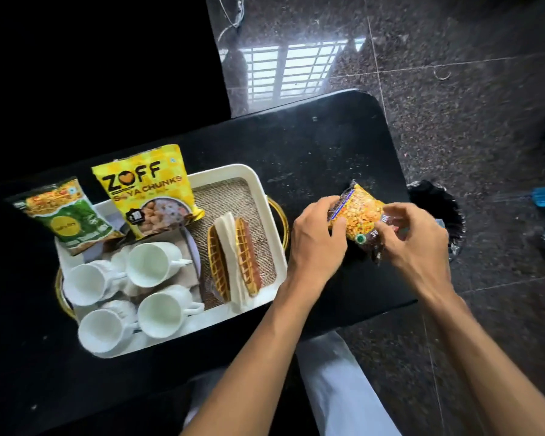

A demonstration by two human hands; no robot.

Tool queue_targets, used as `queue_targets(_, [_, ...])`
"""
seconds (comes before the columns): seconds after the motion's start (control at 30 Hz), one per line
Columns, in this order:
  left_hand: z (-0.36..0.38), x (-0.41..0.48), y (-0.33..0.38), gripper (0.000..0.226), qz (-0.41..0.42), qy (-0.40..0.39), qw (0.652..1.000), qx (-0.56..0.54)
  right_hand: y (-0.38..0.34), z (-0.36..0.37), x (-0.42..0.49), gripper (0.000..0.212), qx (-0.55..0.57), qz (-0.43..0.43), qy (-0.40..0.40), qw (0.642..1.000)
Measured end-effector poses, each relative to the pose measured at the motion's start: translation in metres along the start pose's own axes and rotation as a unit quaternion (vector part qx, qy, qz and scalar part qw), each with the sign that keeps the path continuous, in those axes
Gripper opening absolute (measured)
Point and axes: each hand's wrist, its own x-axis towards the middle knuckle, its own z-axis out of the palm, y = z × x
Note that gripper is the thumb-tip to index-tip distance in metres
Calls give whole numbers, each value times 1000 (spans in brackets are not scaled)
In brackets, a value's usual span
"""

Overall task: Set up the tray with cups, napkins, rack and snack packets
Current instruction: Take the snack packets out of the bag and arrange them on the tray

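The step in hand looks to be getting the 3rd packet into the tray. The packet is sitting outside the tray, just right of it, over the table; I cannot tell whether it is resting on the table or hanging above it.

To do this well, it should be heading for the open liner at the far right, behind the rack. There it can be leaning on the far rim like the yellow packet and green packet. Coming in high should be keeping it off the rack and its napkins. The 4 cups are standing well apart from that path.

The left hand is curling round the packet's left edge. The right hand is pinching its right end with bent fingers. Both are clamping the 1 packet, near each other but not touching.
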Motion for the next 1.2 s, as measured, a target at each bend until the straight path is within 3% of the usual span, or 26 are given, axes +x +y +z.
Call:
queue_targets(0.13, [28, 9, -6, 38, -30, -19, 998, 47, 35, -9, 17, 50, -55, 33, -23, 998])
queue_targets(0.27, [41, 10, -9, 37, -40, -9, 996, 83, 50, -4, 30, 68, 7, 81, -100, 992])
queue_targets(0.53, [39, 18, -14, 34, -65, -5, 996, 69, 42, 3, 40, 64, 124, 76, -115, 983])
queue_targets(0.67, [27, 16, -14, 53, -49, 5, 995, 84, 13, -5, 46, 76, 131, -9, -113, 985])
queue_targets(0.77, [3, 16, -7, 64, 40, 52, 990, 123, -16, -16, 47, 86, 71, -127, -113, 983])
queue_targets(0.83, [-22, 19, 0, 68, 91, 35, 986, 134, -38, -22, 46, 87, 45, -207, -128, 969])
queue_targets(0.93, [-65, 20, 6, 57, 140, -5, 982, 128, -72, -29, 43, 88, 29, -292, -148, 944])
queue_targets(1.07, [-116, 14, 5, 37, 155, 21, 981, 112, -112, -21, 35, 86, 55, -348, -141, 925])
queue_targets(1.2, [-152, 4, -8, 30, 157, 119, 978, 70, -142, 3, 20, 83, 94, -365, 8, 926])
